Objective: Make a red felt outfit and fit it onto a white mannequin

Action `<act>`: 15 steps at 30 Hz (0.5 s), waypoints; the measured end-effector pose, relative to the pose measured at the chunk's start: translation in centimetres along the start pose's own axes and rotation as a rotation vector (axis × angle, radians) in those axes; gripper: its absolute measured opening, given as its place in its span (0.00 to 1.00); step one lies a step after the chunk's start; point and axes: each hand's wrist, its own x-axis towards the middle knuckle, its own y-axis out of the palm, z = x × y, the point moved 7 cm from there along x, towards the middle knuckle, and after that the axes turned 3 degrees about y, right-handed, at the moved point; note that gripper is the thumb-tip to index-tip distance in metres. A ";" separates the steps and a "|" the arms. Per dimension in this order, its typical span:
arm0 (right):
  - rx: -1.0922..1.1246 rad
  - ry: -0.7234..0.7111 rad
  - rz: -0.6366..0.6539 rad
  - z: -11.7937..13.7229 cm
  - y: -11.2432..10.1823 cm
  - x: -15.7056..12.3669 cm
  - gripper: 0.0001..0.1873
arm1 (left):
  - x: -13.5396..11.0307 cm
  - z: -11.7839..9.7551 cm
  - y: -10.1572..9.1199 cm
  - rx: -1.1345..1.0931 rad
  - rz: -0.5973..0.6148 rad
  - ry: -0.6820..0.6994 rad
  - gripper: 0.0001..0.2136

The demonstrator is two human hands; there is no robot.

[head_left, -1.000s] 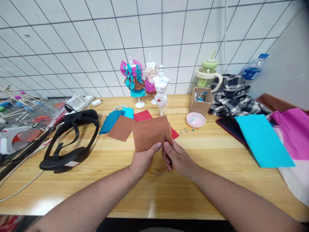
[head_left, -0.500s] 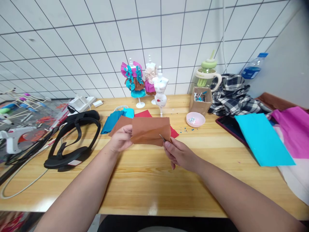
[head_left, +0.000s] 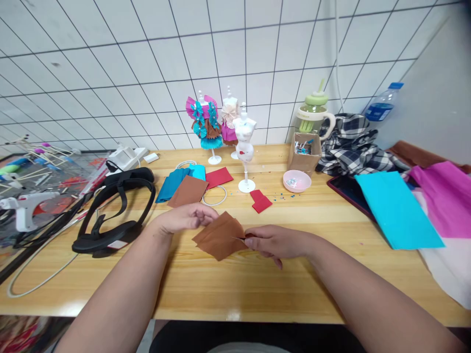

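A folded brown crepe paper piece (head_left: 220, 236) is tilted just over the table in front of me. My right hand (head_left: 270, 241) is closed on small scissors (head_left: 241, 239); only a thin metal tip shows, lying at the paper's right edge. The rest of the tool is hidden in the fingers. Beside the paper's upper left edge, my left hand (head_left: 191, 216) has loosely curled fingers, apart from one another, and seems to hold nothing. Behind the paper stands a bare white mannequin (head_left: 245, 139) on a round base.
Two dressed mannequins (head_left: 206, 120) stand by the tiled wall. Folded red paper (head_left: 220, 177) and another brown sheet (head_left: 188, 190) lie behind my left hand. A pink bowl (head_left: 296, 181) is right of centre, a turquoise sheet (head_left: 399, 208) farther right, a black headset (head_left: 114, 211) left.
The brown paper has come down and nearer, and turned to a slant. My left hand has let go of its left edge. The right hand has lowered with the scissors.
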 end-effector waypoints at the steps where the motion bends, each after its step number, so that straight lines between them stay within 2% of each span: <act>1: -0.003 0.003 -0.003 -0.1 0.0 0.0 0.25 | 0.4 0.0 0.8 0.018 0.031 -0.034 0.34; 4: -0.005 0.006 -0.027 -0.1 -0.3 0.2 0.24 | 1.7 0.4 2.1 0.064 -0.006 -0.085 0.28; 8: 0.014 -0.002 -0.103 -0.2 -1.1 0.4 0.23 | 2.9 1.7 1.7 0.081 -0.165 -0.137 0.17; 12: 0.031 -0.045 -0.306 -0.1 -2.5 0.7 0.23 | 3.3 1.9 1.1 -0.102 -0.287 -0.111 0.17; 15: 0.053 -0.112 -0.395 0.1 -3.0 0.8 0.24 | 3.2 1.6 1.0 -0.194 -0.347 -0.081 0.17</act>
